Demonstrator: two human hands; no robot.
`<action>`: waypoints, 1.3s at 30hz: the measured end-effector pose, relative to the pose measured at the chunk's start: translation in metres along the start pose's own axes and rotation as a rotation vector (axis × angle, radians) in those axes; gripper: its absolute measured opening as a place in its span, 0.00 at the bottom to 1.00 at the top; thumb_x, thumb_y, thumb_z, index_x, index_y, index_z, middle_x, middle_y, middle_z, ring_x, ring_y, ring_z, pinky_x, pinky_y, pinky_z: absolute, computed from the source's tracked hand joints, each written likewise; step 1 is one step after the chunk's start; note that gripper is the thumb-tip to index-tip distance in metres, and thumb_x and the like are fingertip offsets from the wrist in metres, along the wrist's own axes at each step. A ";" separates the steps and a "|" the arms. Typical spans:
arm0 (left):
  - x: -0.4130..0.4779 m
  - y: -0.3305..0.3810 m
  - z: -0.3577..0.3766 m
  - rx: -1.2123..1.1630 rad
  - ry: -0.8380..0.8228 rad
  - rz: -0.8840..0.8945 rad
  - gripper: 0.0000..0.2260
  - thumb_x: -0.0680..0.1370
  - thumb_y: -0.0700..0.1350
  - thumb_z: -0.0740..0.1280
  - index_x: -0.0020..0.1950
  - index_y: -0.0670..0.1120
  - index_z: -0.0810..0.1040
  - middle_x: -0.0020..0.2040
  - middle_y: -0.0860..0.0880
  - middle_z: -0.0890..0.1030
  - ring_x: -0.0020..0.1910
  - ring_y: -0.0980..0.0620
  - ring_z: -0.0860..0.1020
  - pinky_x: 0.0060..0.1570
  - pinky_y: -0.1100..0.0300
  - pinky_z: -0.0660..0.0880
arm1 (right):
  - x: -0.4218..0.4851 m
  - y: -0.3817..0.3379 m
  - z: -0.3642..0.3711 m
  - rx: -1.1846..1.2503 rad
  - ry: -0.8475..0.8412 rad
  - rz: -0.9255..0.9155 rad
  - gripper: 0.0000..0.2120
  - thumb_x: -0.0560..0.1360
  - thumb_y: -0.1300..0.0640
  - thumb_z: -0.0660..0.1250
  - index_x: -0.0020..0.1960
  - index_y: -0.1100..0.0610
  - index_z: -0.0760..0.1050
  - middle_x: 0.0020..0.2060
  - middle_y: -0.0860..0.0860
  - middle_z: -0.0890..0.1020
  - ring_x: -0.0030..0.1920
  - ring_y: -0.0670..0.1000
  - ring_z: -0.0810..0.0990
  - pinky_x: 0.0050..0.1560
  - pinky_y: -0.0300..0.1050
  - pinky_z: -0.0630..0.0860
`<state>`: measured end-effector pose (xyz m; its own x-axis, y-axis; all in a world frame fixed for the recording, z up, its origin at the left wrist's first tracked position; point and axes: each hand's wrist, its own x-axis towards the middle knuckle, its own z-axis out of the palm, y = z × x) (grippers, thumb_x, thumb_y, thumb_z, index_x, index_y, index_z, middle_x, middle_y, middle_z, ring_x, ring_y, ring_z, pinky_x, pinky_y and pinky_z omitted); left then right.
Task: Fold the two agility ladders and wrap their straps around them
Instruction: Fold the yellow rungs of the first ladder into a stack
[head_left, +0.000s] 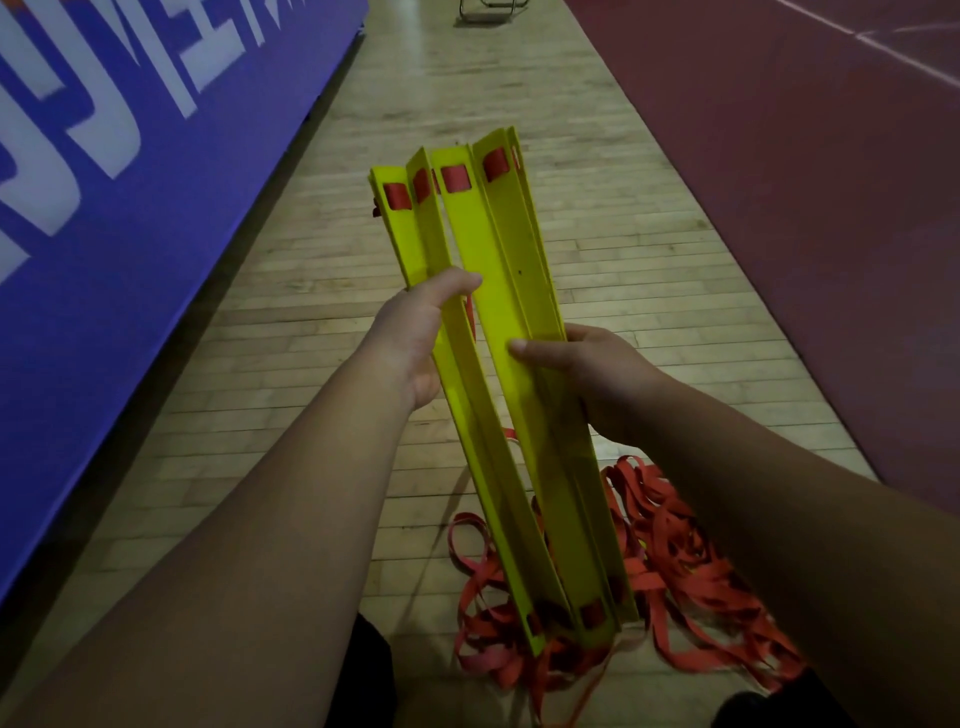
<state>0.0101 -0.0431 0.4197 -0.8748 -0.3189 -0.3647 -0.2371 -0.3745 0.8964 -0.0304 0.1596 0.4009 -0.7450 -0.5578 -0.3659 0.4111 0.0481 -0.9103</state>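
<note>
While both hands hold it up over the wooden floor (311, 312), the bunch of yellow rungs (506, 270) points away from the person, like a long stick. Its long way runs from the near ends, low down by the person's lap, up to the far ends, and it leans a little to the left. The near ends sit close together, but the far ends spread apart like a fan. The left hand (415, 332) holds the left part of the bunch about halfway along, and its grip is clamped on those rungs with the thumb lying across the front. The right hand (587, 374) holds the right part just beside it, a bit nearer the person, and its grip is clamped too, with the thumb pressed flat on the top rung and the fingers hidden behind. Small red squares of strap (455, 178) show through slots at the far ends. The red straps (675, 535) hang down from the near ends and lie in a messy pile on the floor. On the left is a blue wall pad (130, 234) with big white letters (104, 104), but they are tilted and cut off, so no whole word can be read. A dark red mat (779, 182) lies on the right.
</note>
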 end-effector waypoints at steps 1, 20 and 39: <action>-0.001 0.000 0.002 -0.007 -0.009 -0.005 0.07 0.81 0.48 0.75 0.55 0.46 0.83 0.36 0.50 0.83 0.31 0.50 0.82 0.31 0.54 0.82 | -0.001 0.000 0.000 0.004 0.004 0.002 0.14 0.80 0.56 0.76 0.65 0.57 0.83 0.53 0.57 0.90 0.48 0.57 0.91 0.39 0.51 0.86; -0.006 -0.004 0.015 -0.169 -0.084 -0.031 0.20 0.87 0.47 0.60 0.75 0.40 0.78 0.65 0.35 0.86 0.64 0.32 0.85 0.66 0.30 0.80 | 0.003 0.007 0.000 -0.131 -0.013 0.025 0.20 0.79 0.49 0.77 0.68 0.54 0.80 0.54 0.54 0.90 0.53 0.58 0.90 0.52 0.61 0.87; -0.005 -0.011 0.020 -0.058 -0.205 -0.023 0.21 0.91 0.53 0.58 0.78 0.42 0.76 0.68 0.40 0.85 0.66 0.39 0.85 0.67 0.39 0.82 | -0.001 0.011 0.007 -0.205 0.036 -0.013 0.18 0.78 0.49 0.79 0.65 0.53 0.82 0.49 0.52 0.91 0.50 0.55 0.91 0.58 0.62 0.86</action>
<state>0.0086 -0.0197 0.4164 -0.9385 -0.1277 -0.3209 -0.2388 -0.4312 0.8701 -0.0211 0.1546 0.3930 -0.7691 -0.5298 -0.3575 0.2886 0.2111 -0.9339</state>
